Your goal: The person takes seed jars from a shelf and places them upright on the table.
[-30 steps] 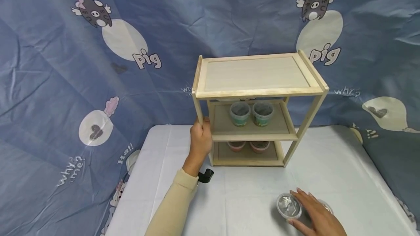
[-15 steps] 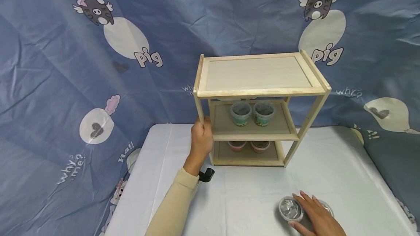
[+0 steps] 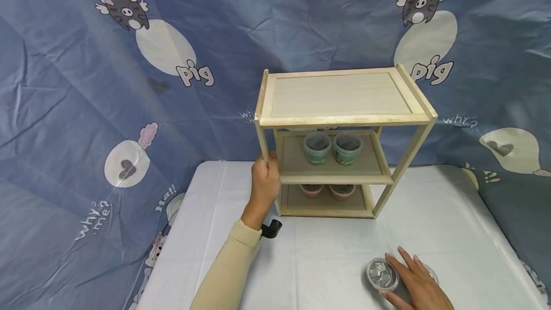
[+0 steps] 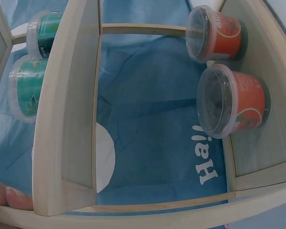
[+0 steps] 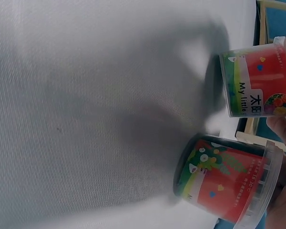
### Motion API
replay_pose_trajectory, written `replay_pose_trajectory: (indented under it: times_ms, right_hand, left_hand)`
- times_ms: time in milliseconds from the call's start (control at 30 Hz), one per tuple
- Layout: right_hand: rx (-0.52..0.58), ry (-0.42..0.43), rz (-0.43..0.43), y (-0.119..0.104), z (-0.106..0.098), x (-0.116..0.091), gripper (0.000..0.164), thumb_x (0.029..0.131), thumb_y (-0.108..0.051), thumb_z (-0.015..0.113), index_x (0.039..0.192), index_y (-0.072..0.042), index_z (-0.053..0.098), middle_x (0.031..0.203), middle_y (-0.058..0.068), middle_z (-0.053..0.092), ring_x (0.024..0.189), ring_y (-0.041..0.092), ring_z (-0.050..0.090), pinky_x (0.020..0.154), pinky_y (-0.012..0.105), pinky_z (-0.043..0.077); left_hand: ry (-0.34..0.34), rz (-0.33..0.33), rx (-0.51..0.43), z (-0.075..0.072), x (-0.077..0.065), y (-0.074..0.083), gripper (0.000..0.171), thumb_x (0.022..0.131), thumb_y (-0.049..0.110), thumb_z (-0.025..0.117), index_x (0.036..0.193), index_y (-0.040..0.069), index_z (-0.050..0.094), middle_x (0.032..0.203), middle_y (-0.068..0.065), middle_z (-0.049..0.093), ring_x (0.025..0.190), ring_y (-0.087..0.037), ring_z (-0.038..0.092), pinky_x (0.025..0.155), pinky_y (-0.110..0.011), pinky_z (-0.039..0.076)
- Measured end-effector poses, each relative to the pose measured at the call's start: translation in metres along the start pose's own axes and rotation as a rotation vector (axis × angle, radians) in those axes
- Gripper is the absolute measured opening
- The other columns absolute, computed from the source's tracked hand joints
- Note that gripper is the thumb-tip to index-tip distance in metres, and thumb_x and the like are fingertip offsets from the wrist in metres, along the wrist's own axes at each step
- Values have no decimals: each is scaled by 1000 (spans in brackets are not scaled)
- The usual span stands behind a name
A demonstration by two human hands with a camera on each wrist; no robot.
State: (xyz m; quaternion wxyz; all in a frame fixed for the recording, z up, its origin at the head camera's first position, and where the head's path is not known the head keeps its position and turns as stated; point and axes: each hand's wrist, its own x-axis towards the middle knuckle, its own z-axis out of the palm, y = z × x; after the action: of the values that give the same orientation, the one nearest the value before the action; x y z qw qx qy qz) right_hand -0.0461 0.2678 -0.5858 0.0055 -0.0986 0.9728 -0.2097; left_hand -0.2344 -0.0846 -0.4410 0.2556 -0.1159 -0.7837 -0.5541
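My left hand (image 3: 264, 181) grips the left front post of a small wooden shelf rack (image 3: 340, 121); in the left wrist view, its fingertips (image 4: 16, 198) show beside the middle shelf board. On the white cloth at lower right, my right hand (image 3: 415, 281) pinches a red-labelled plastic cup (image 5: 260, 81) by its rim, thumb on one side and finger on the other. That cup (image 3: 381, 274) stands upright with a silvery top under clear plastic. A second red-labelled cup (image 5: 224, 179) with a clear lid stands under the right hand, mostly hidden in the head view.
Two green-labelled cups (image 3: 317, 149) stand side by side on the middle shelf. Two red-labelled cups (image 4: 233, 100) are on the bottom shelf. A blue cloth (image 3: 232, 23) printed with pigs hangs behind the white-covered table (image 3: 327, 262).
The right hand's outer fingers have spread and straightened a little while thumb and forefinger stay at the cup. The left hand keeps its grip; the head view has shifted slightly.
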Motion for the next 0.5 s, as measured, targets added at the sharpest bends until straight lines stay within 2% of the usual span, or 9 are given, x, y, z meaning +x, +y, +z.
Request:
replay_pose_trajectory:
  times_ms: [133, 167, 333, 500]
  right_hand:
    - [-14, -1, -9, 2, 0, 1, 81, 78, -69, 63, 133, -10, 56, 140, 27, 44, 130, 45, 39, 115, 38, -8]
    - [-21, 0, -15, 2, -1, 1, 82, 78, -69, 64, 133, -9, 56, 140, 27, 44, 129, 45, 40, 115, 37, -9]
    - [-57, 27, -72, 3, -2, 2, 82, 76, -64, 69, 130, -4, 56, 139, 27, 45, 129, 44, 40, 113, 28, -11]
    - [-67, 42, -112, 6, -5, 2, 80, 73, -56, 77, 128, -2, 56, 138, 24, 47, 136, 39, 33, 110, 20, -13]
  left_hand:
    - [-3, 15, 3, 0, 0, -1, 32, 106, 32, 34, 82, 12, 41, 56, -1, 32, 46, -13, 26, 42, -30, 25]
    - [1, 18, 5, 1, 1, -6, 34, 106, 35, 34, 81, 12, 40, 56, -1, 32, 45, -14, 26, 41, -30, 25]
    - [11, 16, 5, 1, 1, -8, 33, 106, 33, 35, 80, 13, 40, 56, 0, 32, 45, -15, 26, 42, -31, 25]
    - [12, 16, 11, 1, 1, -7, 32, 105, 32, 35, 81, 13, 41, 57, 1, 33, 46, -14, 28, 43, -31, 27]
